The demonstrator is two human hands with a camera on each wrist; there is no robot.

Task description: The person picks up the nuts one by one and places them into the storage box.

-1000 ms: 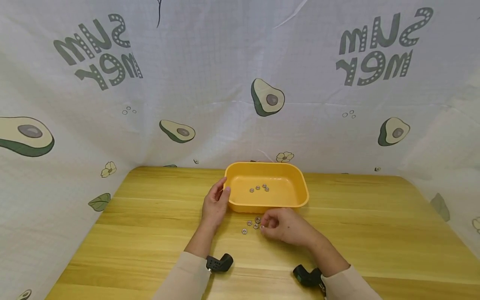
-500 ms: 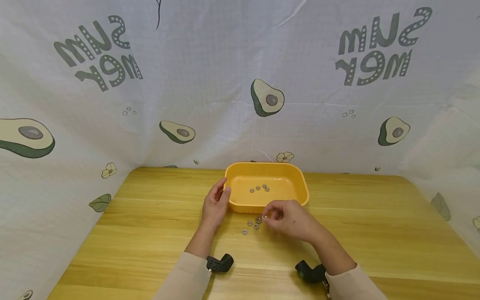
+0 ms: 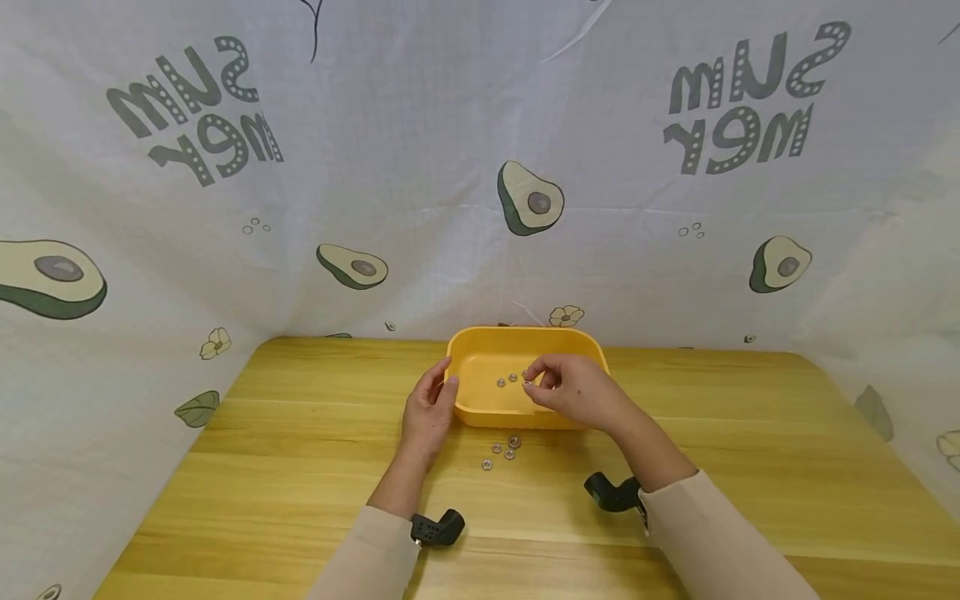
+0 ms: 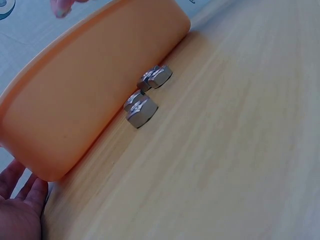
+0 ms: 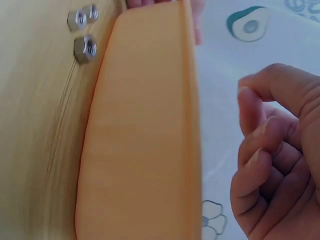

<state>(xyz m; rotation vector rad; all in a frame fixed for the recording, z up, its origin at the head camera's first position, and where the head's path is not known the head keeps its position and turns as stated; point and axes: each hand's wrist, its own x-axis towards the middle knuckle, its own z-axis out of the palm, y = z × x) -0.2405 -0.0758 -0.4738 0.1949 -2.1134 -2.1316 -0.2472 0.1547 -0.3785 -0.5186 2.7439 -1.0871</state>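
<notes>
My left hand [image 3: 429,412] rests against the left end of a yellow plastic tray [image 3: 491,417], its fingers [image 4: 35,195] fairly straight along the outer wall. Over the tray's front right part is my right hand [image 3: 577,390], thumb and index fingertip pinched on a small metal nut [image 3: 527,383]. In the right wrist view the fingertips hide the nut, and the other fingers [image 5: 255,170] are curled. A few nuts [image 3: 501,382] lie inside the tray, partly behind the right hand. Several more nuts [image 3: 510,454] lie on the table before it; one nut [image 3: 514,442] looks bigger.
The wooden table [image 3: 315,467] reaches out on both sides of the tray. A white cloth [image 3: 420,167] printed with avocados hangs close behind. Black wrist cameras [image 3: 442,527] sit on both wrists.
My right hand has lifted a nut off the table and carried it up and forward over the tray's front rim. The left hand and the tray stay in place.
</notes>
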